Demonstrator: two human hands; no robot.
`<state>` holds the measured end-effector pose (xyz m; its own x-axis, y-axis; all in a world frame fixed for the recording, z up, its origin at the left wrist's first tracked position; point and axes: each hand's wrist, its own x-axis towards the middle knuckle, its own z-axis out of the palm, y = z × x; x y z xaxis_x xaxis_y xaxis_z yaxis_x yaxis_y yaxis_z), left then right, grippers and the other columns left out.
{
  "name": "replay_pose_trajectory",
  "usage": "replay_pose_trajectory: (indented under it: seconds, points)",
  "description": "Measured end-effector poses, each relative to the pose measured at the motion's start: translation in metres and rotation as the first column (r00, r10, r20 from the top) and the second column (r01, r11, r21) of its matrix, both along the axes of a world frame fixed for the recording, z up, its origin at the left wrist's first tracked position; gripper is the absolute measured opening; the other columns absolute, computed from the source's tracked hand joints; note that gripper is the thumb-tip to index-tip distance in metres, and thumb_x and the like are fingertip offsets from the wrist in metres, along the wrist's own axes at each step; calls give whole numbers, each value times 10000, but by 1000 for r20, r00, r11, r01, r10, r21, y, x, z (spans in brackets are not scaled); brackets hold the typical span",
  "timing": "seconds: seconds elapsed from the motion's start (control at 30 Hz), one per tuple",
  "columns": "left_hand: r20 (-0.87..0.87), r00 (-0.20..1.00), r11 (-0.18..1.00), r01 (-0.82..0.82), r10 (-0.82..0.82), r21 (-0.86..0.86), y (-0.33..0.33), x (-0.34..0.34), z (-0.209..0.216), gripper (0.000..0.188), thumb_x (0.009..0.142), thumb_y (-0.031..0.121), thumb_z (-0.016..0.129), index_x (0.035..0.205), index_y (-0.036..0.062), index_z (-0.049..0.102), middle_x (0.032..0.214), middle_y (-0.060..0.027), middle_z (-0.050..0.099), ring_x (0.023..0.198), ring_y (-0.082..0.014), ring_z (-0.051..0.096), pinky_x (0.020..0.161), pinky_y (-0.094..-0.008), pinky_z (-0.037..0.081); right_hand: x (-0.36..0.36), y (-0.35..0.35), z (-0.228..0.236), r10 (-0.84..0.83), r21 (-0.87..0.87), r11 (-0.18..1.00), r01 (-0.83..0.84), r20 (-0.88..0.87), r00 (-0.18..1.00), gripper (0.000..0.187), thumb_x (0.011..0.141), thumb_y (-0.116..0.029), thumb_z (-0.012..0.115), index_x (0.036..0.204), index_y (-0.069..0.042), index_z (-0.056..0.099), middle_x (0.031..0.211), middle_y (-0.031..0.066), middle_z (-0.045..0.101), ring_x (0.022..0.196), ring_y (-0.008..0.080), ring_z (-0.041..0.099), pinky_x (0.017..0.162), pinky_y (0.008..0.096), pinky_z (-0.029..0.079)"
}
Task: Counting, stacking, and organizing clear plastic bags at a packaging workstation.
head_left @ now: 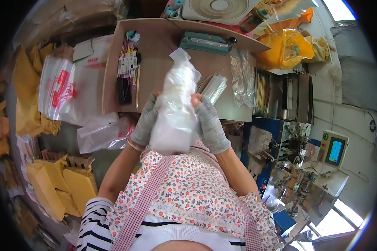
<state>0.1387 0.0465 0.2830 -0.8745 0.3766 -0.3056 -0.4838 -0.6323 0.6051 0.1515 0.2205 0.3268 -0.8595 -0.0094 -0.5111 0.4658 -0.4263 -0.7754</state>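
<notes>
Between my two hands hangs a long, bunched clear plastic bag point(176, 104), in front of my chest and over the near edge of the work tray. Its upper end narrows toward a pale flap, and its lower end is wide and cloudy. My left hand point(145, 123), in a grey fingerless glove, is closed on the bag's left side; its fingers are partly hidden behind the plastic. On the right side my right hand point(211, 127), gloved the same way, grips the bag with its thumb in front. What lies inside the bag, if anything, I cannot make out.
The wooden tray point(109, 83) holds a teal bag sealer point(206, 43), thin sticks with a label point(128, 62) and clear sleeves point(215, 88). Plastic bags point(88, 79) lie left, above yellow packages point(63, 184). At right stand a stick-filled metal box point(282, 94) and a machine with a screen point(334, 150).
</notes>
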Motion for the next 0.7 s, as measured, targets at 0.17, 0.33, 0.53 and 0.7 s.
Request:
replay_pose_trajectory:
  seconds: [0.17, 0.33, 0.53, 0.7]
  points:
    - [118, 957, 950, 240, -266, 197, -20, -14, -32, 497, 929, 328, 551, 1318, 51, 413, 1133, -104, 569, 973, -214, 587, 843, -326, 514, 2, -2, 43, 143, -48, 987, -153, -171, 975, 512, 900, -264, 610, 1320, -66, 392, 986, -30, 509, 850, 36, 481, 747, 177, 409]
    - [148, 892, 833, 324, -427, 449, 8, -24, -15, 573, 895, 398, 576, 1323, 55, 412, 1161, -115, 555, 1009, -219, 573, 864, -338, 505, 30, -8, 15, -69, 129, 987, 99, -223, 972, 790, 844, -305, 685, 1431, -44, 226, 1278, 63, 454, 1123, 154, 459, 966, 287, 369]
    - [271, 722, 652, 317, -637, 688, 43, 9, -3, 650, 860, 467, 602, 1329, 60, 411, 1189, -126, 540, 1046, -224, 559, 885, -351, 496, 72, 4, 9, -268, -132, 959, 251, -137, 954, 1042, 735, -315, 799, 1473, -31, 120, 1383, 88, 385, 1248, 180, 377, 1051, 315, 302]
    - [306, 739, 800, 550, -600, 241, 82, 9, 12, 688, 822, 471, 648, 1329, 79, 397, 1209, -116, 535, 1100, -239, 531, 929, -376, 472, 120, 30, -13, -268, 180, 935, 305, -202, 942, 882, 795, -209, 729, 1468, -41, 184, 1338, 79, 442, 1201, 169, 420, 1018, 300, 341]
